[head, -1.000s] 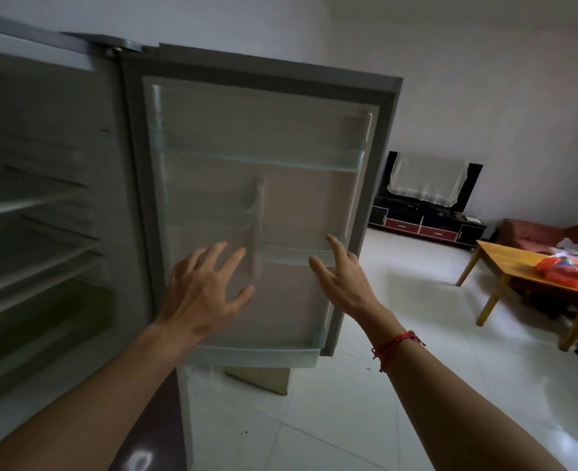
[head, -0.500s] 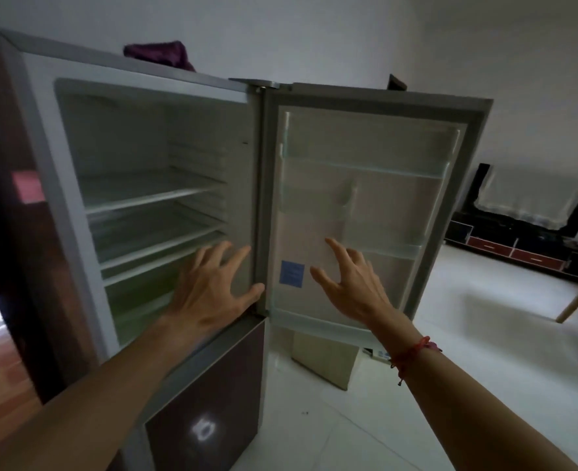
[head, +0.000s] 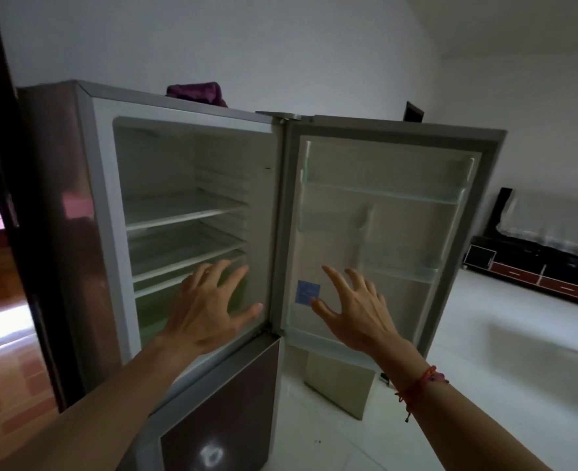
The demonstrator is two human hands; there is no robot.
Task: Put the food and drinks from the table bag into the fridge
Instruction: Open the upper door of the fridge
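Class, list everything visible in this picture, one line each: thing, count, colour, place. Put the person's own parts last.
fridge: one, silver frame with dark red-brown panels, centre-left
upper door: one, pale inside, swung open rightward
shelves: at least three, clear, inside the fridge
sticker: one, blue, low on the door's inside
cloth: one, purple, on top of the fridge
box: one, beige, on the floor beneath the door
TV cabinet: one, black and red, far right
bracelet: one, red, right wrist
left hand: one, open, before the shelves
right hand: one, open, before the door
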